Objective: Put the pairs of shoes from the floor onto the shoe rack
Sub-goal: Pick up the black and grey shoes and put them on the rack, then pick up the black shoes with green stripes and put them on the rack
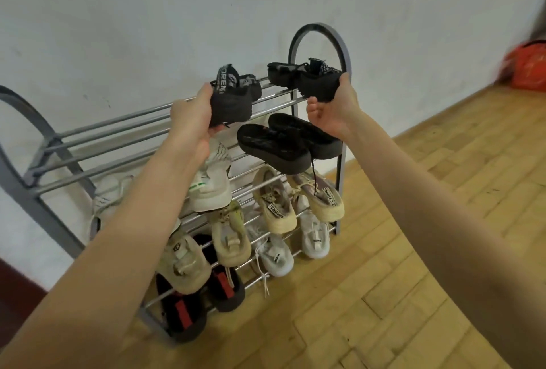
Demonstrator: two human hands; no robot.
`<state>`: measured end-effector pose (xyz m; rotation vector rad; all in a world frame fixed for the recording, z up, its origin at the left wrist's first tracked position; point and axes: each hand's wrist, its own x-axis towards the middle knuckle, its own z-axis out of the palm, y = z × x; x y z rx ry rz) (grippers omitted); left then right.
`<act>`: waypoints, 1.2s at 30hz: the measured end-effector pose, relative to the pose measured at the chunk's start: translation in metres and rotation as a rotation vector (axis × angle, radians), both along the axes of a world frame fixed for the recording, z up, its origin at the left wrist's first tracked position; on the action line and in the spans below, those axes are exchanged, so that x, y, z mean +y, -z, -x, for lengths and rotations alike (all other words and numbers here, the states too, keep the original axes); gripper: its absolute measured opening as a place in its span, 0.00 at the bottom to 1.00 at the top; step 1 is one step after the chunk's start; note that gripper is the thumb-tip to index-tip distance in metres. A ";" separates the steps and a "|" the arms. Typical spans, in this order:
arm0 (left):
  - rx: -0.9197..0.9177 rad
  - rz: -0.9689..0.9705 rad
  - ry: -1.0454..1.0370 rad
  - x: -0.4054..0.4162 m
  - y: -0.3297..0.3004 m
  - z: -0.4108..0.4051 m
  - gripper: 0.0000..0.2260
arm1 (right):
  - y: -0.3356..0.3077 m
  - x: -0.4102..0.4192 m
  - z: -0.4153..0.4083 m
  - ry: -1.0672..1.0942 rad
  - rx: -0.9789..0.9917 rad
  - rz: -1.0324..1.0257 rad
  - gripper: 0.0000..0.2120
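Hands up at the top shelf now, one shoe apiece. The left hand [193,116] wraps its fingers under the heel of a black knit sneaker with a white-lettered pull tab [232,97], thumb on the near side, and the shoe's toe rests on the top rails of the grey metal tube shoe rack [118,129]. The right hand [334,108] pinches the heel of the matching black knit sneaker [307,77], thumb on top by the collar, fingers curled beneath; that shoe sits on the same rails by the rack's arched right end. On the shelf below lies a pair of black chunky-soled shoes [283,141], with white sneakers [211,185] to their left. Lower shelves carry beige sneakers [280,206] and black-and-red sandals [183,312]. Pale wood parquet floor [413,250] spreads to the right.
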<state>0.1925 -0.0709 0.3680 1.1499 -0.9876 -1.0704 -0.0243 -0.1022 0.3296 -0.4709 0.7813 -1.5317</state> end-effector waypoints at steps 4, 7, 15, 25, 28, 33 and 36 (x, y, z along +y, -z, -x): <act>0.097 0.015 0.040 0.015 0.014 0.005 0.06 | 0.019 0.016 -0.004 0.089 0.285 -0.003 0.21; 0.049 0.071 -0.040 0.021 0.027 0.009 0.04 | 0.039 0.035 -0.014 0.024 0.483 0.002 0.14; -0.280 0.380 -0.320 0.057 0.095 0.011 0.15 | 0.118 0.081 -0.020 -0.157 0.947 -0.093 0.07; -0.720 0.103 0.442 0.051 0.204 0.042 0.06 | 0.237 0.156 0.059 -0.133 1.478 -0.301 0.13; -0.830 0.064 0.620 0.058 0.234 0.081 0.08 | 0.277 0.196 0.102 -0.179 1.586 -0.496 0.19; -1.017 0.072 0.945 0.069 0.271 0.142 0.14 | 0.326 0.272 0.185 -0.192 1.662 -0.910 0.36; -1.052 0.116 1.068 0.079 0.285 0.175 0.15 | 0.348 0.313 0.230 -0.132 1.631 -1.154 0.44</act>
